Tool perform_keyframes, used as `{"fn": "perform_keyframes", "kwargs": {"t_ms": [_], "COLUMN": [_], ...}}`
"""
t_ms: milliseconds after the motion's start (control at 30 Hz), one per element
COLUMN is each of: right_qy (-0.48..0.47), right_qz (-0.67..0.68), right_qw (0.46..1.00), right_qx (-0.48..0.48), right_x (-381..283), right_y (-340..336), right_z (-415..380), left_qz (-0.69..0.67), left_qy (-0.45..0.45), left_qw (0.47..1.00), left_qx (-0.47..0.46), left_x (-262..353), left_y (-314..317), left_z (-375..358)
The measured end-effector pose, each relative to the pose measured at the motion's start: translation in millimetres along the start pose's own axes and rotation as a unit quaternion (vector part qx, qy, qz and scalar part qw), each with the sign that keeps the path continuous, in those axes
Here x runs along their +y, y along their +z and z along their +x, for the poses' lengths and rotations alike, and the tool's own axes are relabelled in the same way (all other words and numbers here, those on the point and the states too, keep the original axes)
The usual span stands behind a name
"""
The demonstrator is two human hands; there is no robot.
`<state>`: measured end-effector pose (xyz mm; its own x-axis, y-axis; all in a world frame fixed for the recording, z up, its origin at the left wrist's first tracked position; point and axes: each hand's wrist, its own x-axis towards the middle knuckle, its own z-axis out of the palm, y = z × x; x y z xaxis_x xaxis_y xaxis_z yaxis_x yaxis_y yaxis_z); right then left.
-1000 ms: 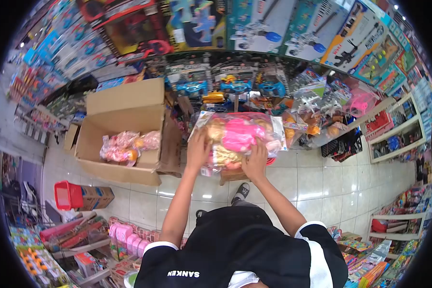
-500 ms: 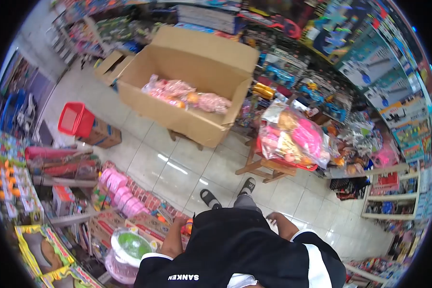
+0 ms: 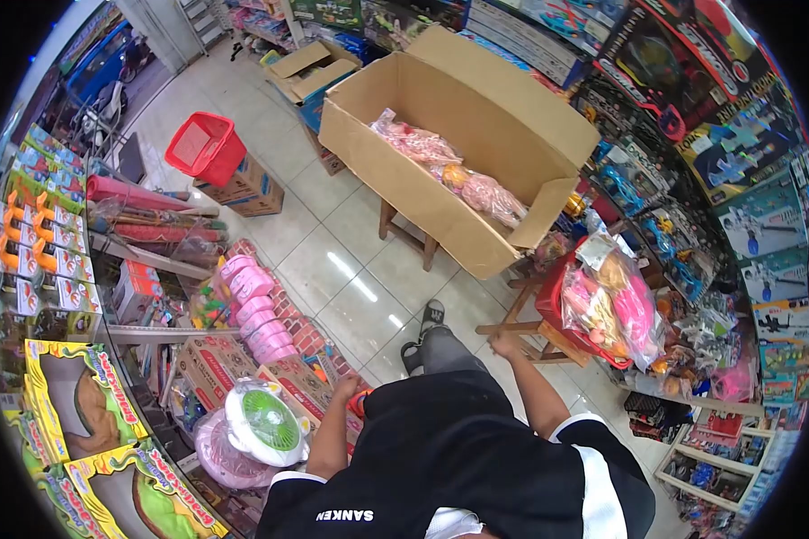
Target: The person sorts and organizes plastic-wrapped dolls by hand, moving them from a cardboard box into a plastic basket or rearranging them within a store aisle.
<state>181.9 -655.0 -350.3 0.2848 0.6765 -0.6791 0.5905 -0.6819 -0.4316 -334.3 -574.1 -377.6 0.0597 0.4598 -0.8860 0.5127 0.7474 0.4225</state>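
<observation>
Head camera: from where I stand, the big open cardboard box [image 3: 404,187] sits ahead of the person, long side slanting from far left to near right, pink bagged toys [image 3: 490,196] inside. Just right of it, a wooden stool [image 3: 562,343] carries a red tub [image 3: 550,296], and the clear-wrapped bundle [image 3: 618,301] lies heaped on that tub, its long axis running mostly away from the person. The right hand [image 3: 505,343] is the nearer, beside the stool, with the bundle ahead and to its right; the left hand [image 3: 346,388] is well apart, next to something small and orange-red [image 3: 360,402]. Whether either grip is apart or together, I can't tell.
</observation>
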Motion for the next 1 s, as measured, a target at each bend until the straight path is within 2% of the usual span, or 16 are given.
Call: {"fn": "perform_keyframes", "kwargs": {"t_ms": [67, 133, 200, 233, 267, 333, 400, 467, 567, 600, 633, 667, 700, 733, 800, 1000], "right_qy": [-0.067, -0.085, -0.103, -0.142, -0.18, -0.118, -0.159, 0.126, 0.121, 0.118, 0.115, 0.114, 0.114, 0.115, 0.115, 0.133], "right_qz": [0.067, 0.079, 0.093, 0.042, -0.007, -0.041, -0.187, 0.015, 0.074, 0.101, 0.129, 0.158, 0.188, 0.217, 0.277, 0.448], "right_qw": [0.991, 0.99, 0.988, 0.989, 0.983, 0.989, 0.951, 0.969, 0.975, 0.977, 0.977, 0.976, 0.973, 0.968, 0.954, 0.868], "right_qx": [0.093, 0.08, 0.07, 0.023, -0.022, -0.077, -0.187, -0.212, -0.168, -0.145, -0.121, -0.1, -0.077, -0.054, -0.002, 0.169], "right_x": [-36, -66, -86, -85, -84, -62, -29, -73, -69, -63, -66, -57, -53, -45, -39, -27], "right_y": [1, -5, -12, -13, -13, -2, 8, -39, -62, -64, -74, -86, -88, -84, -78, -34], "right_z": [31, 52, 72, 84, 93, 123, 157, 118, 133, 137, 150, 159, 163, 162, 165, 158], "left_qz": [-0.033, -0.076, -0.105, -0.134, -0.052, -0.02, 0.016, 0.067, 0.14, -0.023, -0.018, 0.148, 0.155, 0.029, 0.069, -0.075], "left_qy": [0.032, 0.086, 0.049, 0.012, 0.019, -0.035, -0.089, -0.059, -0.031, -0.096, -0.098, 0.151, 0.147, -0.013, 0.038, 0.285], "left_qw": [0.999, 0.993, 0.993, 0.991, 0.998, 0.999, 0.996, 0.996, 0.988, 0.994, 0.994, 0.975, 0.974, 0.999, 0.996, 0.954], "left_qx": [-0.008, -0.02, -0.009, -0.003, 0.012, 0.014, 0.015, -0.007, -0.05, -0.049, -0.051, -0.071, -0.076, 0.039, 0.045, 0.06], "left_x": [2, 14, 35, 35, 38, 63, 91, 114, 121, 122, 106, 123, 140, 187, 246, 438], "left_y": [6, 7, 1, -5, -15, -30, -46, -64, -81, -88, -90, -111, -106, -107, -115, -165], "left_z": [21, 27, 12, 20, 28, 8, 5, 23, 39, 63, 95, 110, 120, 111, 118, 143]}}
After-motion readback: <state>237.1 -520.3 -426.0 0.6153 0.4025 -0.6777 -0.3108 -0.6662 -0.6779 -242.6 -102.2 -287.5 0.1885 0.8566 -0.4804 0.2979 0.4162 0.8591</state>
